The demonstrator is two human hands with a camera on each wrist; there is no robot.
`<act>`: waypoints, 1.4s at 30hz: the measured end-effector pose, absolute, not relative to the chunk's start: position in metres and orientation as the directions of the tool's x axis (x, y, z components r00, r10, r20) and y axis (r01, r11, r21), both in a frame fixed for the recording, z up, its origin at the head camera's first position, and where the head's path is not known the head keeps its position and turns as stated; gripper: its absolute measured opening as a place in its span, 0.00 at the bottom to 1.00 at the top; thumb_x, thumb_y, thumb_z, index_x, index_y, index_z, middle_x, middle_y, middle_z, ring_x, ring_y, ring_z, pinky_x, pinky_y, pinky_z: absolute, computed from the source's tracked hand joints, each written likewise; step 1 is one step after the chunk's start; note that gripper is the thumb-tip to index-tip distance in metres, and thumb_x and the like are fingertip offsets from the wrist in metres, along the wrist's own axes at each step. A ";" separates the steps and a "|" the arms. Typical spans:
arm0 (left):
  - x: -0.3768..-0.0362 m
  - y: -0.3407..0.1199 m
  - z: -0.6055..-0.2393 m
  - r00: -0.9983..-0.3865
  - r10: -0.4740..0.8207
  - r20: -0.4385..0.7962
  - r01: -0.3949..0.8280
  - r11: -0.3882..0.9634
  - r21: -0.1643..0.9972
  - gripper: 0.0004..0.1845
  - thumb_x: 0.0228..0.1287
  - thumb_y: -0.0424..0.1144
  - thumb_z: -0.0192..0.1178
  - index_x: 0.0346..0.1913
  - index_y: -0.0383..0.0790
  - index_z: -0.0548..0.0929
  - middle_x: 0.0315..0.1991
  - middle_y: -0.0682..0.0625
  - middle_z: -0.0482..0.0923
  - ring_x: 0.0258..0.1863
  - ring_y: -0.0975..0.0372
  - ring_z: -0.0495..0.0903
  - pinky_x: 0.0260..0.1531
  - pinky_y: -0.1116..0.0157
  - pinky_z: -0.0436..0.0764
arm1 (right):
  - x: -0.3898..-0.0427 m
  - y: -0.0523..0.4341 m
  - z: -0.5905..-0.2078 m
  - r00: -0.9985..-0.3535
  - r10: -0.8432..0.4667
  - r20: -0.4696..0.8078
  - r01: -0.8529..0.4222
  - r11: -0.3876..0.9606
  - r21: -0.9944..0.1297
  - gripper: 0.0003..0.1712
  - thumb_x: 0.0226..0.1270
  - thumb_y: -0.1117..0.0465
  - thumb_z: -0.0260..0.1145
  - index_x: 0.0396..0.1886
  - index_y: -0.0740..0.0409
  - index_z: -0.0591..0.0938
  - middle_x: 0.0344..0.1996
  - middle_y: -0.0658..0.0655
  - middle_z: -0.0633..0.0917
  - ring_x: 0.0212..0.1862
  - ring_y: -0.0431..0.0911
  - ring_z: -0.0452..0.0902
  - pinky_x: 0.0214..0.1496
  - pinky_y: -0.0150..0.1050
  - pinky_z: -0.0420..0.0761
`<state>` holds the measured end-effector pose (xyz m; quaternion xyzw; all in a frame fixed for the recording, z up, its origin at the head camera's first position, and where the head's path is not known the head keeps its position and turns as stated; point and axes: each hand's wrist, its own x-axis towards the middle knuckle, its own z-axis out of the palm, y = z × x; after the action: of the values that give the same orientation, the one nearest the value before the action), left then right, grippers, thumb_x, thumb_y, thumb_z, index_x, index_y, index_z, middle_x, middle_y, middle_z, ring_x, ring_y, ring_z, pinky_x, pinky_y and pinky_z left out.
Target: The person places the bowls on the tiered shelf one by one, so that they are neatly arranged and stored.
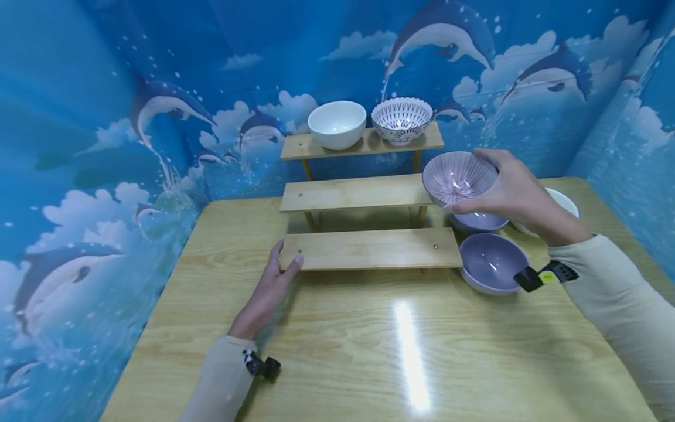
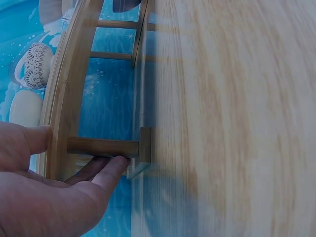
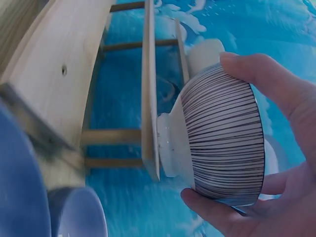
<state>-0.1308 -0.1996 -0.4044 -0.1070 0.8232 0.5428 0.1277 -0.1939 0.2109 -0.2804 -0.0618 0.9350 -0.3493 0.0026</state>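
Observation:
My right hand [image 1: 514, 190] grips a thin-striped bowl [image 1: 457, 174] by its rim, at the right end of the middle shelf [image 1: 355, 193]. In the right wrist view the dark-striped outside of the bowl shows, its foot at or very near the shelf's surface; contact is hard to tell. Meanwhile my left hand [image 1: 269, 287] holds the left end of the wooden three-tier display stand [image 1: 364, 250] at its lowest shelf. In the left wrist view its thumb lies on the shelf, with the fingers underneath beside a support post [image 2: 101, 146].
On the top shelf [image 1: 296, 147] stand a white bowl [image 1: 337, 126] and a lattice-patterned bowl [image 1: 402, 120]. Right of the stand are a purple bowl [image 1: 493, 264], another purple bowl [image 1: 479, 221] and a partly hidden white bowl [image 1: 564, 202]. A dolphin-printed backdrop [image 1: 295, 53] surrounds the table [image 1: 337, 340].

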 end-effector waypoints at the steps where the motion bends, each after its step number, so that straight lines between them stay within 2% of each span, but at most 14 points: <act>1: -0.131 -0.200 -0.405 -0.945 -0.036 -0.325 -0.313 0.388 0.867 0.44 0.62 0.68 0.47 0.74 0.66 0.35 0.76 0.50 0.33 0.74 0.52 0.36 0.69 0.45 0.42 | -0.197 0.206 -0.281 -0.991 -0.126 0.037 -0.119 0.747 -0.654 0.71 0.36 0.37 0.79 0.76 0.53 0.50 0.71 0.67 0.55 0.67 0.67 0.53 0.55 0.71 0.64; 7: -0.131 -0.200 -0.406 -0.949 -0.030 -0.315 -0.301 0.386 0.872 0.44 0.62 0.69 0.47 0.74 0.66 0.36 0.76 0.50 0.34 0.73 0.52 0.36 0.69 0.44 0.42 | -0.216 0.178 -0.284 -0.984 -0.177 0.011 -0.136 0.710 -0.692 0.72 0.33 0.35 0.78 0.75 0.56 0.51 0.70 0.66 0.57 0.67 0.65 0.55 0.59 0.68 0.64; 16: -0.130 -0.200 -0.404 -0.950 -0.024 -0.312 -0.296 0.389 0.872 0.44 0.62 0.69 0.46 0.73 0.67 0.35 0.76 0.50 0.33 0.73 0.51 0.36 0.69 0.44 0.42 | -0.234 0.140 -0.287 -0.974 -0.224 0.016 -0.159 0.639 -0.752 0.74 0.28 0.34 0.80 0.74 0.56 0.54 0.64 0.62 0.66 0.61 0.57 0.64 0.58 0.60 0.71; 24: -0.129 -0.200 -0.403 -0.948 -0.023 -0.318 -0.302 0.386 0.872 0.44 0.62 0.68 0.46 0.74 0.66 0.35 0.76 0.50 0.33 0.73 0.51 0.36 0.68 0.44 0.42 | -0.247 0.100 -0.290 -0.955 -0.291 0.059 -0.227 0.588 -0.776 0.73 0.25 0.38 0.83 0.73 0.57 0.58 0.59 0.60 0.71 0.58 0.53 0.69 0.57 0.53 0.74; 33: -0.129 -0.199 -0.405 -0.949 -0.016 -0.315 -0.297 0.380 0.876 0.44 0.62 0.68 0.46 0.73 0.67 0.35 0.76 0.51 0.32 0.73 0.51 0.36 0.69 0.44 0.42 | -0.254 0.057 -0.294 -0.927 -0.350 0.138 -0.321 0.542 -0.777 0.69 0.26 0.39 0.83 0.70 0.60 0.61 0.58 0.58 0.71 0.57 0.51 0.69 0.57 0.49 0.74; 42: -0.130 -0.199 -0.406 -0.950 -0.018 -0.311 -0.294 0.382 0.876 0.43 0.62 0.69 0.46 0.73 0.67 0.36 0.76 0.50 0.34 0.73 0.51 0.37 0.69 0.44 0.42 | -0.252 0.043 -0.297 -0.923 -0.355 0.151 -0.328 0.518 -0.790 0.72 0.28 0.37 0.82 0.72 0.60 0.56 0.63 0.58 0.68 0.61 0.51 0.66 0.62 0.49 0.70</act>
<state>-0.1296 -0.1994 -0.4056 -0.0949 0.8216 0.5477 0.1260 -0.2521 0.0430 -0.2967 -0.1960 0.8710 -0.4503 0.0148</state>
